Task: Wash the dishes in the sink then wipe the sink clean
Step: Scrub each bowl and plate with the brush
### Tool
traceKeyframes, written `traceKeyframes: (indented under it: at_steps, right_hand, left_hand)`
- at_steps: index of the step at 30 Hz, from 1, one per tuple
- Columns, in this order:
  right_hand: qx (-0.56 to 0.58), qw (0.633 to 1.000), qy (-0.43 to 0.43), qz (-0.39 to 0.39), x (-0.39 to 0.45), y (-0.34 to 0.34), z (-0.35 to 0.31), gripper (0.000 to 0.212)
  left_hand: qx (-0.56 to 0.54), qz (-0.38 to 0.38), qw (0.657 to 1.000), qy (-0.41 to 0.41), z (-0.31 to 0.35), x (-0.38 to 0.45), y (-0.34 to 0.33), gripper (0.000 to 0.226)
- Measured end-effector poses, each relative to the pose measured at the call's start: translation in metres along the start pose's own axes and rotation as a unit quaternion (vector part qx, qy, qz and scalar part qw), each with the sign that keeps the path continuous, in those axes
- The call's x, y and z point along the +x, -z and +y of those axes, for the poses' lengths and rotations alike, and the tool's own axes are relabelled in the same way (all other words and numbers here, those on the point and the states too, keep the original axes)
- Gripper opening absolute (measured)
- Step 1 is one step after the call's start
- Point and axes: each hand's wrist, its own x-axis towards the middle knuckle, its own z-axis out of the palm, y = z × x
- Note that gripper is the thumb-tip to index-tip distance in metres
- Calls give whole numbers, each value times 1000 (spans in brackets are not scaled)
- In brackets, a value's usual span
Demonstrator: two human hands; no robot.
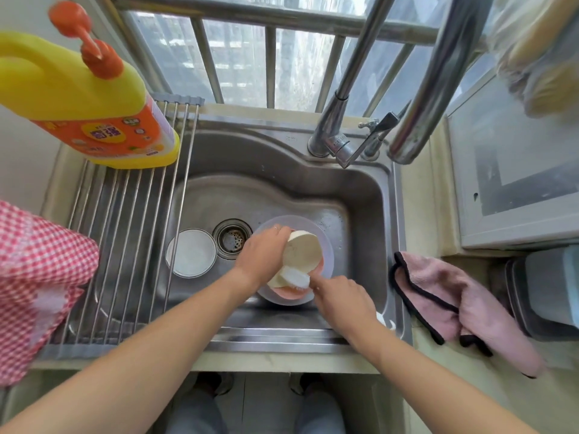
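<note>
A stainless steel sink [360, 195] fills the middle of the view, its drain strainer [232, 239] near the centre of the basin. At about 9 o'clock from the drain, just beside it, lies a white bowl [191, 252], upright on the sink floor. A roll-up metal drying rack [125, 233] covers the sink's 9 o'clock side, and a yellow and orange detergent bottle [94, 98] stands on the rack's far end, at 11 o'clock. A red checked cloth [34, 277] hangs in at the 9 o'clock edge. The faucet [336, 120] rises from the sink's rim at 1 o'clock. On the counter [419, 214] at 3 o'clock, a pink towel [463, 308] with dark trim lies crumpled, touching the sink's rim.

Just at 3 o'clock of the drain, a translucent pink basin [326, 239] sits on the sink floor. Above it, the left hand [261, 253] wraps its grip round a cream-coloured cup [302, 250], tilted on its side with the plain, matte base facing up. The right hand [341, 297] closes its grip on a white sponge [294, 278], pressed against the cup's lower side.
</note>
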Motion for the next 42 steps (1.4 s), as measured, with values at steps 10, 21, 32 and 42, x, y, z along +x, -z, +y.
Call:
traceKeyframes:
  at_steps: [10,21,32,42]
  right_hand:
    - [34,999,-28,-16,-7,2,-15,18]
    - [-34,999,-14,-6,9,9,3,24]
    - [-36,999,-22,30,12,10,17,26]
    - [-82,996,-6,19,13,11,14,39]
  left_hand:
    - [-50,-16,995,80,-22,-19,-4,29]
    - [-70,-9,993,99,-16,-18,-4,25]
    - [-88,2,990,113,-16,-19,-8,26]
    - [-95,-6,990,107,-13,-18,-9,23]
